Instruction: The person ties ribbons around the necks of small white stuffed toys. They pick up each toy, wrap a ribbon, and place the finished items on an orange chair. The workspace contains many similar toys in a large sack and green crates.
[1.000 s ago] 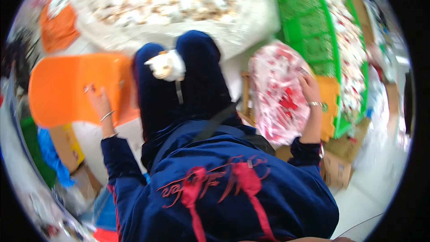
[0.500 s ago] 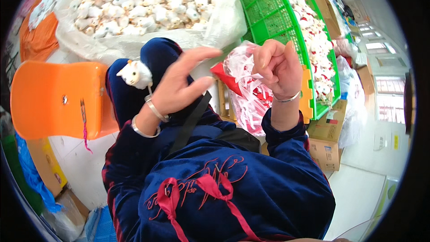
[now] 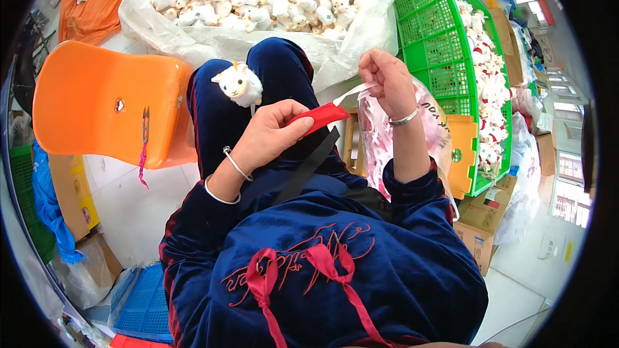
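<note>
Above the outer edge of the right thigh [image 3: 303, 90], the left hand [image 3: 274, 125] pinches a small red fabric piece [image 3: 322, 120] between thumb and fingers, while the right hand [image 3: 389, 77] grips a thin white ribbon [image 3: 354, 93] reaching from its far corner. Both look light, soft and limp, the ribbon perhaps slippery, so the piece seems best held flat by one end and the ribbon nipped firmly between fingertips. Near the inner edge of the left knee rests a white plush toy [image 3: 240, 85], probably squashy and best taken round its body.
</note>
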`<state>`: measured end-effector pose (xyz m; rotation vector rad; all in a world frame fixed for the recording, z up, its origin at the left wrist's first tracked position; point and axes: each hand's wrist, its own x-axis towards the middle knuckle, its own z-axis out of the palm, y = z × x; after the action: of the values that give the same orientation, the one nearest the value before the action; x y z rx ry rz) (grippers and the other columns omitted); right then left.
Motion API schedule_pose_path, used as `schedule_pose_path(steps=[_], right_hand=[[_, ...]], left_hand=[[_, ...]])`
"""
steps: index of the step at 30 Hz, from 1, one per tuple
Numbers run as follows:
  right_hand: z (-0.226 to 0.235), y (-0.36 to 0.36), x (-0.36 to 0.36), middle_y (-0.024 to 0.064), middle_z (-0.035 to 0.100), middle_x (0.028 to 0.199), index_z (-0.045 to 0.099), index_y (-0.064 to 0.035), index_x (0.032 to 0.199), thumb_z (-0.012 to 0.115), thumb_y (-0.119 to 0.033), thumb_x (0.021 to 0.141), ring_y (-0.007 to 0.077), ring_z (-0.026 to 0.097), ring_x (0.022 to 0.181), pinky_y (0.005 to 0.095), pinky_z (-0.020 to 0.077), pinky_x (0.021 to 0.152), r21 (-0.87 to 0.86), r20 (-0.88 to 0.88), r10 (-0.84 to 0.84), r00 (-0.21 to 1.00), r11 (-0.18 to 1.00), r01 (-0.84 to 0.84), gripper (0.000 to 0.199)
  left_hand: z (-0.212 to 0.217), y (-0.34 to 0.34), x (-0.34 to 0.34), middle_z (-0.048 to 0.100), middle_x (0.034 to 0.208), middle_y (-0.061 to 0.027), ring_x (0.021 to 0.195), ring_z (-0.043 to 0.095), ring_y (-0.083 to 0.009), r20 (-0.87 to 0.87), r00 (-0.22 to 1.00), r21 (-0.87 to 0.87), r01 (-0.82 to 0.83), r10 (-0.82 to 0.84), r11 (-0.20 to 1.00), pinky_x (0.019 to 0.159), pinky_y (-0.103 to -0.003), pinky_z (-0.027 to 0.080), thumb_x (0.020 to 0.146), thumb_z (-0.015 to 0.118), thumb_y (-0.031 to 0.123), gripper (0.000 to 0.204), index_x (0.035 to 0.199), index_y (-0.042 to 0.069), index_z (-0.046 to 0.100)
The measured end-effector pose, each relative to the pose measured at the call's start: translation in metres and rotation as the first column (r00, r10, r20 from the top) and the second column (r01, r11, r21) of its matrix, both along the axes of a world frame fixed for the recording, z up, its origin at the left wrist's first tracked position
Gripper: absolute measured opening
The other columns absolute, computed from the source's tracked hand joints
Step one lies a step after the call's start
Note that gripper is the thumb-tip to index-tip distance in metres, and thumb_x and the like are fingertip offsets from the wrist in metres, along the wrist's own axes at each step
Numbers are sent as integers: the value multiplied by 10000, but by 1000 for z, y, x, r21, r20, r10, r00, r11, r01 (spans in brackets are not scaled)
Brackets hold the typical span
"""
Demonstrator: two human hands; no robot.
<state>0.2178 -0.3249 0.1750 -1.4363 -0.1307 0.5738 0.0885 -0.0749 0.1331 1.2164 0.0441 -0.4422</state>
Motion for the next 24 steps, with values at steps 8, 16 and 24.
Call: schedule_pose_path(steps=[8,16,24], right_hand=[[-8,61,-23,167,694,1047,659,-2,1106,696,-234,922,301,670,983,381,513,863,-473,551,577,603,811,-344,298],[-12,87,-15,64,639,770,677,-16,990,712,-132,918,176,584,646,301,468,614,-484,150,770,620,604,-633,141],[-28,155,11,190,683,1077,659,39,1095,754,-529,831,301,670,975,372,523,853,-619,377,526,762,755,-215,633]], left_hand=[[-4,15,-11,664,840,28,794,579,-36,174,985,197,-25,-10,980,721,-222,497,972,674,112,131,1020,-7,700],[-8,63,-20,640,833,42,752,560,-17,-29,999,174,-35,41,984,667,-188,466,972,673,108,108,1001,6,696],[-9,132,5,657,888,46,808,585,-28,147,665,82,-746,733,660,723,-195,483,987,677,124,97,1024,40,709]])
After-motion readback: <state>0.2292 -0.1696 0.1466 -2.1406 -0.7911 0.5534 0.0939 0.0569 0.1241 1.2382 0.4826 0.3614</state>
